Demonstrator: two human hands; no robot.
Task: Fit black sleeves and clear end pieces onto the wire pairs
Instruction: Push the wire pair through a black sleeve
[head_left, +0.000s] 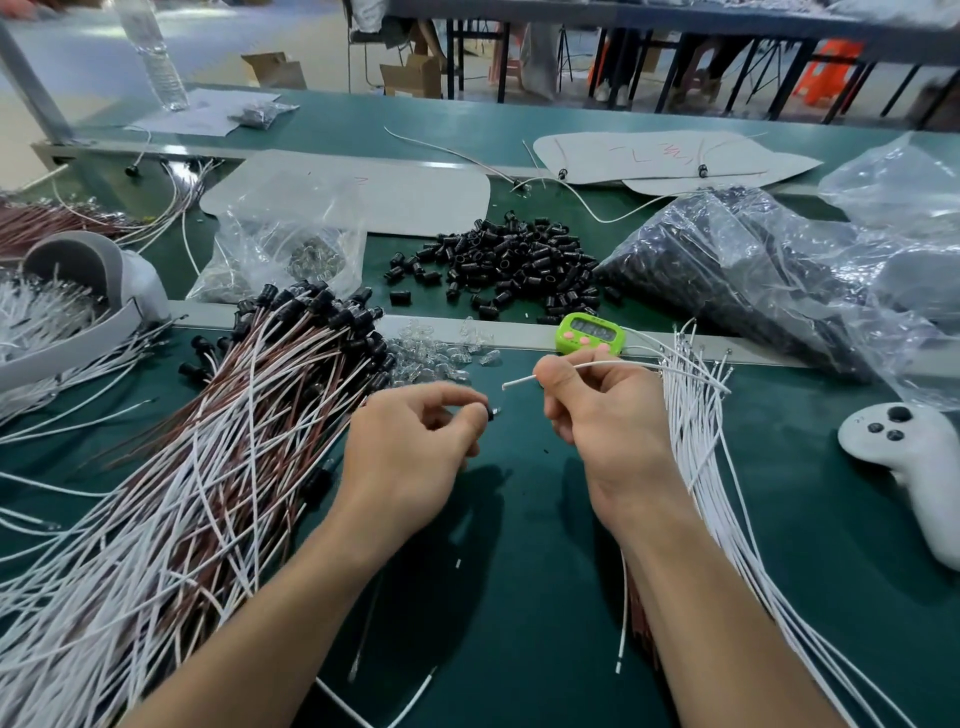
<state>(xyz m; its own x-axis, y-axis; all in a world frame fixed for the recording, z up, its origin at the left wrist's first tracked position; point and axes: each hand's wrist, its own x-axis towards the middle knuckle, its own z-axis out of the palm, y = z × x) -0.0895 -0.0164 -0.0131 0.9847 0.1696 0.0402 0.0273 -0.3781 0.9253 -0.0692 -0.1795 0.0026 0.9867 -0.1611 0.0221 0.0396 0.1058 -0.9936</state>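
Sheaf of brown-and-white wire pairs (234, 441), black-capped, fans across the green mat (519, 545) at left. Left hand (410, 447) pinches a small cylindrical black sleeve (490, 413) between thumb and forefinger. Right hand (608, 415) pinches a thin white wire (519, 382), its tip pointing at the sleeve. Loose white wires (696, 441) lie at right.

The bench (519, 597) is looking dark green; the wire pile (208, 457) is showing white and reddish-brown; the sleeves (511, 260) are looking black; the end pieces (436, 358) are looking clear; the timer (589, 332) is showing bright green with pink buttons; the controller (909, 452) is showing white with black buttons.
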